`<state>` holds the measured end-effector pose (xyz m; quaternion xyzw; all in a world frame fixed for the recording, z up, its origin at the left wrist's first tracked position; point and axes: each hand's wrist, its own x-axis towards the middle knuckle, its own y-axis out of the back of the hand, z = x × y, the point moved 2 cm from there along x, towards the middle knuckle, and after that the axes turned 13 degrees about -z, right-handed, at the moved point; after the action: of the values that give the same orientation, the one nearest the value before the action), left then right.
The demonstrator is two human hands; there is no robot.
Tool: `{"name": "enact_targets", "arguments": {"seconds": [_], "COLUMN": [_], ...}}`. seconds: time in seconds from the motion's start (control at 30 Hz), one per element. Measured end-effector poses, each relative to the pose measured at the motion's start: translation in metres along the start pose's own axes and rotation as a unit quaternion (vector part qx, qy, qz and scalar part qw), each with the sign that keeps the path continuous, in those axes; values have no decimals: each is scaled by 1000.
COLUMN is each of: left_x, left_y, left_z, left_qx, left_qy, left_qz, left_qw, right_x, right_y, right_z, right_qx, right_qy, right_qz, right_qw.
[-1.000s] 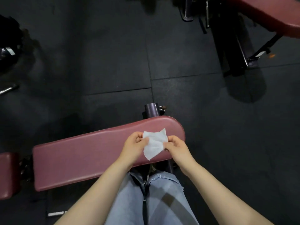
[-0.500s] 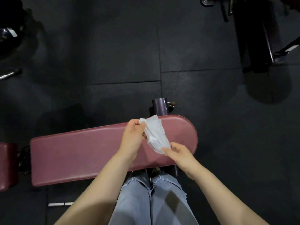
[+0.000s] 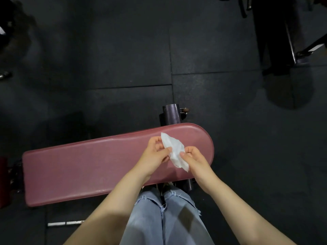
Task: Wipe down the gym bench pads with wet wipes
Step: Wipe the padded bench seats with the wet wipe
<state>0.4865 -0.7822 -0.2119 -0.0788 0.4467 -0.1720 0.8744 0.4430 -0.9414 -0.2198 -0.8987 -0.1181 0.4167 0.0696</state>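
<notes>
A long maroon bench pad (image 3: 85, 167) lies across the lower middle of the view, its rounded end to the right. Above that right end I hold a folded white wet wipe (image 3: 174, 152) in the air. My left hand (image 3: 155, 153) pinches its upper left part between thumb and fingers. My right hand (image 3: 193, 159) pinches its lower right side. The wipe hangs narrow and creased between the two hands, a little above the pad.
A dark metal post (image 3: 171, 115) of the bench frame stands just behind the pad. Another maroon pad (image 3: 3, 181) shows at the left edge. Black rubber floor tiles (image 3: 123, 50) lie all around. A dark machine frame (image 3: 276, 32) stands at top right. My jeans (image 3: 164, 218) are below.
The two hands have come closer together and the wipe, spread flat a second ago, is now folded narrower between them. The view has shifted slightly toward the bench.
</notes>
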Motion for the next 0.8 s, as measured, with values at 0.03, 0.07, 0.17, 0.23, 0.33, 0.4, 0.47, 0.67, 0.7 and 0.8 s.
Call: {"name": "enact_targets", "arguments": {"seconds": [0.03, 0.07, 0.17, 0.23, 0.33, 0.4, 0.47, 0.67, 0.7, 0.8], "left_x": [0, 0, 0, -1, -1, -1, -1, -7, -7, -6], "left_y": [-1, -1, -3, -5, -9, -11, -10, -8, -7, 2], "left_z": [-3, -4, -8, -9, -13, -14, -15, -18, -21, -34], "left_qx": [0, 1, -3, -3, 15, 29, 56, 201, 199, 154], "left_qy": [1, 2, 4, 7, -11, -22, -22, -10, -7, 26], "left_qz": [1, 2, -12, -26, -27, -19, -34, -119, -98, -37], "left_qw": [1000, 1000, 1000, 1000, 999, 999, 998, 972, 975, 987], "right_x": [1, 2, 5, 8, 11, 12, 14, 11, 11, 8], "right_y": [0, -1, -3, -4, -6, -3, 4, 19, 22, 28], "right_z": [1, 1, 2, 3, 3, 3, 5, 0, 0, 0], "right_qx": [7, 9, 45, 62, 105, 152, 204, 236, 220, 195], "right_qy": [8, 8, -1, -5, -3, -1, -33, -104, -84, -31], "right_qz": [8, 11, 2, 4, 27, 32, 35, -63, -18, 137], "right_qw": [1000, 1000, 999, 998, 994, 988, 978, 964, 972, 971]}}
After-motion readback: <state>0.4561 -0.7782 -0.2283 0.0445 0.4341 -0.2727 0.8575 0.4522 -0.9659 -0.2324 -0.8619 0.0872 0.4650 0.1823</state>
